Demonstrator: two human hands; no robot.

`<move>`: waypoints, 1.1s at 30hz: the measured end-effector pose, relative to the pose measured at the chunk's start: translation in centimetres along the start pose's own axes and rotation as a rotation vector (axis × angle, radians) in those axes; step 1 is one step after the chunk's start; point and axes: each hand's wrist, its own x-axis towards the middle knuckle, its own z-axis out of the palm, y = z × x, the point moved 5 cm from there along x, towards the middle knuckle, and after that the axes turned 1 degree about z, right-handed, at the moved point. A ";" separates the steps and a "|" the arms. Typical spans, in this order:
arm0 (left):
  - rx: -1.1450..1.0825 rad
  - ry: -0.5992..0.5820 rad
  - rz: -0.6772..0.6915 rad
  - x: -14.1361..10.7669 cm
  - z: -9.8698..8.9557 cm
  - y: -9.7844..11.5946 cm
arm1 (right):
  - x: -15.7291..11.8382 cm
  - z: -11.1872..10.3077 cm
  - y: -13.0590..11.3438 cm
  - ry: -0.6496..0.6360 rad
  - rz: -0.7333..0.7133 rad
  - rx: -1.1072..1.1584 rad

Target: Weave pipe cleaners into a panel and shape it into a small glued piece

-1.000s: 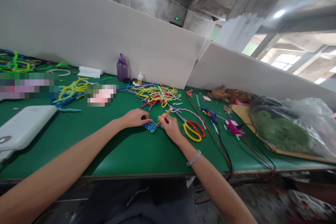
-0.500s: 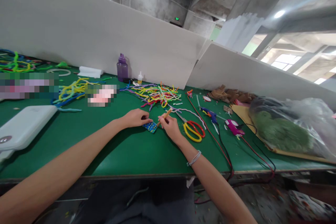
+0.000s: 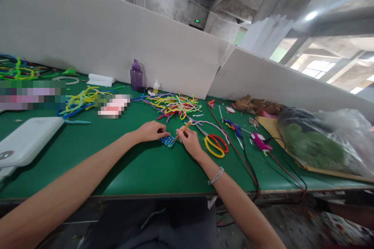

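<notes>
Working a slim tool against so small a piece calls for a steady base: best to press the blue dotted piece flat near the centre of the frame, a little below the middle, with the left fingertips well clear of the tool's lower end. The orange-brown stick is better guided from low down with a light grip, its lower end placed by small finger movements, and the right wrist settled on the green table so that the piece doesn't skid or turn.

The left hand, just left of the frame's centre, has its fingers bent inward with a dark gap between thumb and forefinger; the fingertips touch the upper left edge of the piece, but I cannot tell whether they pinch it or only press it down. The right hand, just right of centre, is closed round the stick, thumb and fingers pinching it like a pen, its upper end slanting to the upper right. Its lower end is at the piece's right edge; whether they touch is too small to tell
</notes>
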 end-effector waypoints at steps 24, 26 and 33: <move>0.008 0.006 0.000 0.0 0.0 0.0 | 0.0 0.0 0.0 -0.003 -0.001 0.015; 0.008 0.005 0.004 0.0 0.0 0.0 | 0.0 0.0 0.0 -0.002 -0.004 0.018; -0.008 0.008 0.004 0.0 -0.1 0.1 | 0.0 0.0 -0.1 0.002 0.000 0.006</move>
